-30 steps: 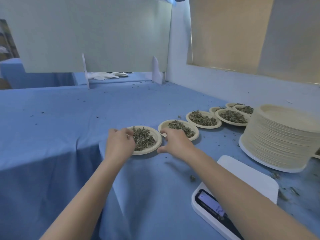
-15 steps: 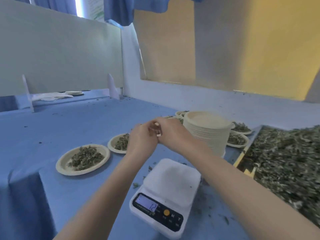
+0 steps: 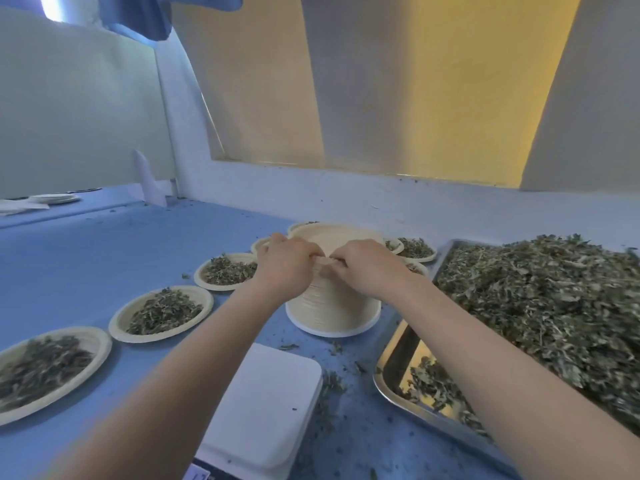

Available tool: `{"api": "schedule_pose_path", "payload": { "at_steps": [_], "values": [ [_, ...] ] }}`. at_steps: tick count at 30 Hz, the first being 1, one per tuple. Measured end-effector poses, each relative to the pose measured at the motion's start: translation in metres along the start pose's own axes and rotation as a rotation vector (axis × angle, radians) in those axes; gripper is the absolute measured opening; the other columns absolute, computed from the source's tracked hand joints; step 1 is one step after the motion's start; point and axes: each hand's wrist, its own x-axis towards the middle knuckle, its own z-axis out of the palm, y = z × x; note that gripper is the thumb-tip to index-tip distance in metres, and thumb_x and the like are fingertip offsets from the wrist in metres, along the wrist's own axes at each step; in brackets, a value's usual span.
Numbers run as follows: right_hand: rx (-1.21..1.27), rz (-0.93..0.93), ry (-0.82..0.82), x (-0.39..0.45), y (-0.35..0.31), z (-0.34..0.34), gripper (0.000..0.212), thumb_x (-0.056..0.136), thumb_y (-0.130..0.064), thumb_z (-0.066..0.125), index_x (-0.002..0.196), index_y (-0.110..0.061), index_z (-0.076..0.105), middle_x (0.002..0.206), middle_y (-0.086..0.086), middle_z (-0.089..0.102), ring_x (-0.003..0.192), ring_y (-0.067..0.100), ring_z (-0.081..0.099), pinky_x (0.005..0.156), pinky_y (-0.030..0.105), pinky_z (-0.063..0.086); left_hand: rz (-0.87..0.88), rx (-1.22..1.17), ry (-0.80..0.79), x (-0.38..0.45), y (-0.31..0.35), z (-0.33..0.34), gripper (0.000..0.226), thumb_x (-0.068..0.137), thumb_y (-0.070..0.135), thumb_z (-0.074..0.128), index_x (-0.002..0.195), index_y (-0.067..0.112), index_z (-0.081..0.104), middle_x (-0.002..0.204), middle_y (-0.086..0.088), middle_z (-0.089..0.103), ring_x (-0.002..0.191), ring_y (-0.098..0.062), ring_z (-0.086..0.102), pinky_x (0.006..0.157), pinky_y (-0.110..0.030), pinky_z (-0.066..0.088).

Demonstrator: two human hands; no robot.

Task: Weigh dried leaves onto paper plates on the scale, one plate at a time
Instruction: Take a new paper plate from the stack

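Both hands at top rim of the stack of paper plates (image 3: pixel 332 306). Left hand (image 3: pixel 285 263) and right hand (image 3: pixel 363 266) had fingers curled, each grip pinching the near edge of the uppermost plate. Scale (image 3: pixel 273 407) lay nearer the person than the grips, platform bare. 3 filled plates (image 3: pixel 161 313) ran off to the left of the left grip. Metal tray (image 3: pixel 394 386) heaped with dried leaves (image 3: pixel 540 306) sat right of the right grip, on the blue table (image 3: pixel 86 258).
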Motion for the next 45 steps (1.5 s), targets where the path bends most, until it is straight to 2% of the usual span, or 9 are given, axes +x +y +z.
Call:
{"api": "schedule_pose_path", "payload": {
  "at_steps": [4, 8, 12, 18, 22, 27, 35, 39, 45],
  "values": [
    [0.129, -0.023, -0.003, 0.002, 0.007, -0.003, 0.042, 0.093, -0.041, 0.053, 0.055, -0.03, 0.043, 0.055, -0.006, 0.04, 0.058, 0.013, 0.038, 0.056, 0.031, 0.026, 0.06, 0.048, -0.05, -0.002, -0.003, -0.01, 0.031, 0.101, 0.031, 0.035, 0.117, 0.036, 0.06, 0.118, 0.005, 0.059, 0.121, -0.021, 0.032, 0.098, -0.04, 0.022],
    [0.181, -0.009, -0.095, 0.003, 0.008, -0.013, 0.038, 0.095, -0.04, 0.051, 0.07, -0.013, 0.06, 0.065, 0.005, 0.047, 0.064, 0.017, 0.041, 0.06, 0.033, 0.029, 0.062, 0.065, -0.071, 0.002, 0.001, -0.018, 0.025, 0.099, 0.036, 0.042, 0.112, 0.034, 0.062, 0.114, 0.006, 0.062, 0.12, -0.017, 0.032, 0.094, -0.037, 0.022],
    [0.202, -0.012, -0.117, 0.005, 0.006, -0.027, 0.043, 0.097, -0.039, 0.047, 0.064, -0.012, 0.044, 0.062, 0.001, 0.033, 0.06, 0.014, 0.032, 0.056, 0.029, 0.023, 0.048, 0.006, -0.057, 0.006, 0.002, -0.023, 0.024, 0.098, 0.036, 0.045, 0.111, 0.032, 0.063, 0.116, 0.001, 0.061, 0.119, -0.018, 0.033, 0.093, -0.034, 0.024],
    [0.196, -0.02, -0.062, 0.007, 0.01, -0.037, 0.037, 0.097, -0.034, 0.05, 0.08, -0.004, 0.063, 0.072, 0.012, 0.05, 0.069, 0.016, 0.04, 0.061, 0.03, 0.028, 0.029, -0.166, -0.102, 0.013, 0.002, -0.033, 0.012, 0.093, 0.037, 0.053, 0.095, 0.033, 0.065, 0.107, -0.006, 0.062, 0.103, -0.027, 0.053, 0.085, -0.031, 0.039],
    [0.184, -0.01, 0.007, 0.008, 0.013, -0.036, 0.031, 0.096, -0.033, 0.05, 0.093, -0.01, 0.07, 0.073, 0.004, 0.051, 0.071, 0.016, 0.043, 0.061, 0.03, 0.029, 0.056, -0.148, -0.151, 0.02, 0.003, -0.041, 0.017, 0.095, 0.03, 0.052, 0.105, 0.03, 0.066, 0.118, -0.003, 0.059, 0.114, -0.02, 0.047, 0.091, -0.03, 0.038],
    [0.178, -0.018, 0.07, 0.009, 0.021, -0.042, 0.024, 0.097, -0.032, 0.049, 0.096, -0.024, 0.072, 0.085, 0.0, 0.063, 0.076, 0.014, 0.048, 0.06, 0.026, 0.034, 0.104, -0.12, -0.197, 0.022, 0.008, -0.05, 0.025, 0.099, 0.021, 0.043, 0.113, 0.03, 0.062, 0.114, -0.006, 0.065, 0.105, -0.026, 0.057, 0.087, -0.034, 0.045],
    [0.162, -0.043, 0.134, 0.012, 0.027, -0.053, 0.023, 0.099, -0.029, 0.046, 0.106, -0.026, 0.068, 0.112, 0.002, 0.065, 0.102, 0.021, 0.055, 0.087, 0.035, 0.044, 0.149, -0.207, -0.039, 0.022, 0.016, -0.053, 0.022, 0.095, 0.019, 0.051, 0.108, 0.028, 0.066, 0.104, 0.003, 0.065, 0.098, -0.022, 0.059, 0.072, -0.021, 0.036],
    [0.154, -0.051, 0.134, 0.009, 0.027, -0.055, 0.025, 0.1, -0.029, 0.046, 0.109, -0.024, 0.068, 0.112, 0.002, 0.065, 0.104, 0.02, 0.054, 0.089, 0.036, 0.043, 0.169, -0.224, -0.081, 0.023, 0.014, -0.059, 0.022, 0.095, 0.023, 0.053, 0.112, 0.029, 0.066, 0.103, 0.01, 0.062, 0.1, -0.009, 0.049, 0.082, -0.02, 0.031],
    [0.194, -0.091, 0.201, -0.006, 0.014, -0.059, 0.025, 0.099, -0.028, 0.047, 0.103, -0.02, 0.07, 0.106, 0.004, 0.067, 0.101, 0.021, 0.056, 0.089, 0.035, 0.042, 0.201, -0.154, 0.079, 0.003, 0.012, -0.067, 0.022, 0.095, 0.023, 0.054, 0.112, 0.027, 0.067, 0.106, 0.007, 0.066, 0.098, -0.009, 0.051, 0.087, -0.023, 0.035]
  ]
}}
